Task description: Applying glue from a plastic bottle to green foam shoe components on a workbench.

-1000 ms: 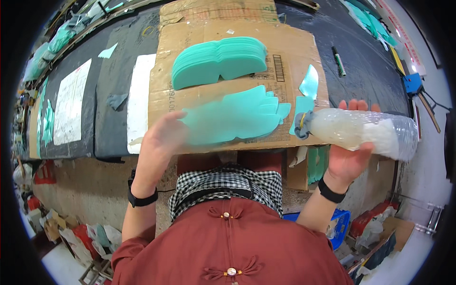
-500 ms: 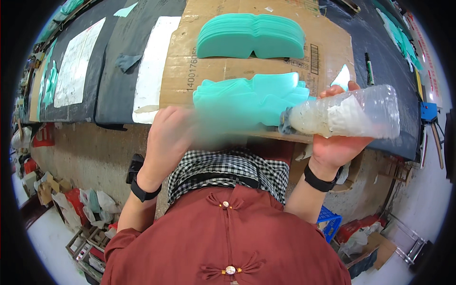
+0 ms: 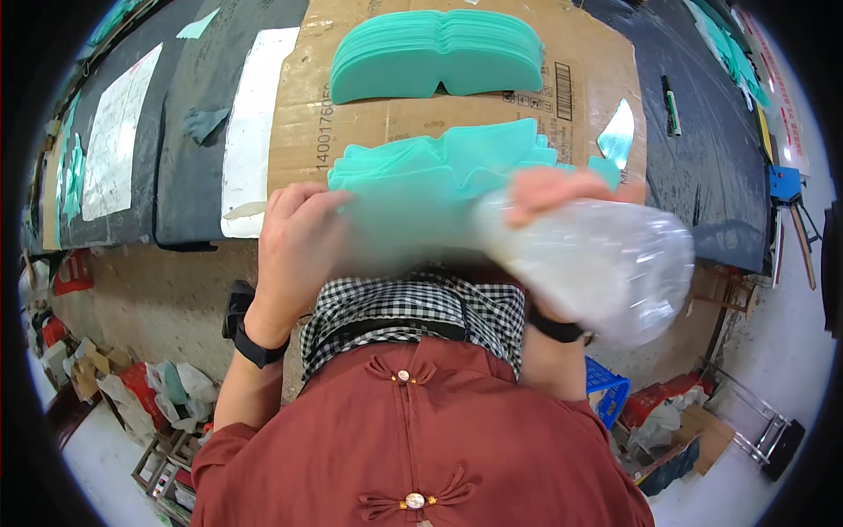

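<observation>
My right hand (image 3: 558, 189) is wrapped round a clear plastic bottle (image 3: 606, 263) with whitish contents, both smeared by motion. The bottle lies tilted, its narrow end toward a fanned pile of thin green sheet pieces (image 3: 492, 149) at the table's near edge. At the pile's left corner, my left hand (image 3: 294, 237) has its fingers curled and pinched on the edge of a green sheet piece (image 3: 395, 198). The near part of that piece is blurred, and the bottle's mouth cannot be made out. Behind lies a neat stack of curved green pieces (image 3: 439, 57) with a notch in its front.
Brown cardboard (image 3: 294, 132) lies under the green pieces on a dark table. A marker pen (image 3: 671, 105) and a pale, shiny scrap (image 3: 617, 136) lie to the right. On the left are a white sheet (image 3: 250, 132) and a grey cloth scrap (image 3: 205, 125).
The bottle has moved left over the near edge of the green pieces, and its base has swung down toward me. My left hand stays at the pile's left corner. The whole view has shifted slightly.
</observation>
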A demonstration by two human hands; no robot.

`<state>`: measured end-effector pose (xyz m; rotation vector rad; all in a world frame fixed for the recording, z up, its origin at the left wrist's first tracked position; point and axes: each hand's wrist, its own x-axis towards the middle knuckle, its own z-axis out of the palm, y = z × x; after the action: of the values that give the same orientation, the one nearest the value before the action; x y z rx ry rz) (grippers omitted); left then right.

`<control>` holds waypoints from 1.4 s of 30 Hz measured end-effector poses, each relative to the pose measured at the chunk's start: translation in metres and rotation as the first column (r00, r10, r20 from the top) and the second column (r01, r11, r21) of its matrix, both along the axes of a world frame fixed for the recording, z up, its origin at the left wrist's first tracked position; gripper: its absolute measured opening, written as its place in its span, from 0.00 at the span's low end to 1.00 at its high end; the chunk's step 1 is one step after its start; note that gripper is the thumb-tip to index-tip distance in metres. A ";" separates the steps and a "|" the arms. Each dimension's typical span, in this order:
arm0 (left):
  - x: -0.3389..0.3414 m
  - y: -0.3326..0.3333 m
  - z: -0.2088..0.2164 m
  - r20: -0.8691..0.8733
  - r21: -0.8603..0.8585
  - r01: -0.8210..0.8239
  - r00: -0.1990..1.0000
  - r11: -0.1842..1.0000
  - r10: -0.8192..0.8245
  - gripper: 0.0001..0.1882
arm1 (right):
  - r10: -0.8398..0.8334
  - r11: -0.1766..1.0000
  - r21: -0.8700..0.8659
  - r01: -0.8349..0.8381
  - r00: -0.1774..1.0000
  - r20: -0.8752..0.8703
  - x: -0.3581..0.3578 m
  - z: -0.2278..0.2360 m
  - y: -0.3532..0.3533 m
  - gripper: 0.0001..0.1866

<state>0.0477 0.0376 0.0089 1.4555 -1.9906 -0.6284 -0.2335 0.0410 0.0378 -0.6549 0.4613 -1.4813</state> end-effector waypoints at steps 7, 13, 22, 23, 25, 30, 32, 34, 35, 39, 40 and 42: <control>0.006 -0.005 0.000 -0.095 0.109 -0.027 0.995 0.994 0.037 0.15 | -0.167 0.981 -0.132 0.140 0.961 -0.221 -0.014 0.006 -0.011 0.40; 0.017 0.004 0.004 -0.444 0.262 -0.174 0.852 0.949 0.278 0.23 | 0.205 0.978 0.005 -0.209 0.950 -0.234 0.107 0.008 -0.041 0.26; 0.041 0.009 0.005 -0.279 0.203 -0.270 0.906 0.941 0.320 0.22 | 0.301 0.953 0.035 -0.300 0.952 -0.047 0.048 0.017 -0.027 0.38; 0.043 0.009 0.003 -0.252 0.195 -0.263 0.918 0.945 0.307 0.22 | 0.192 0.980 -0.014 -0.198 0.963 -0.189 0.031 0.021 -0.024 0.37; 0.036 0.003 0.009 -0.246 0.177 -0.248 0.926 0.952 0.287 0.21 | -0.015 0.997 -0.079 -0.021 0.901 -0.433 0.015 0.029 -0.012 0.35; 0.010 -0.003 0.014 -0.229 0.111 -0.163 0.956 0.980 0.185 0.17 | -0.359 0.930 -0.340 0.137 0.524 -0.772 0.011 0.010 0.001 0.23; 0.009 -0.008 0.018 -0.189 0.090 -0.156 0.967 0.984 0.170 0.17 | -0.191 0.981 -0.124 0.146 0.790 -0.582 -0.003 0.008 0.002 0.28; 0.020 -0.019 0.015 -0.240 0.063 -0.207 0.946 0.976 0.216 0.16 | -0.056 0.996 0.052 0.072 0.962 -0.266 -0.008 0.008 0.003 0.33; 0.027 -0.028 0.014 -0.282 0.078 -0.244 0.924 0.967 0.256 0.15 | 0.005 0.993 0.117 0.005 0.997 -0.078 -0.013 0.008 0.002 0.36; 0.047 -0.068 0.023 -0.425 0.142 -0.278 0.849 0.950 0.312 0.18 | -0.187 0.966 -0.212 0.150 0.968 -0.165 -0.076 -0.012 -0.002 0.35; 0.043 -0.077 0.023 -0.417 0.135 -0.275 0.856 0.952 0.306 0.18 | -0.415 0.898 -0.303 0.320 0.845 -0.338 -0.076 -0.008 0.001 0.32; 0.034 -0.095 0.022 -0.385 0.140 -0.257 0.875 0.956 0.292 0.18 | -0.595 0.801 -0.384 0.460 0.680 -0.428 -0.076 -0.008 0.002 0.27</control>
<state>0.0815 -0.0570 0.0304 1.4821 -1.4237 -0.8180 -0.3100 0.0431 0.0294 -1.2261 0.9772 -1.9289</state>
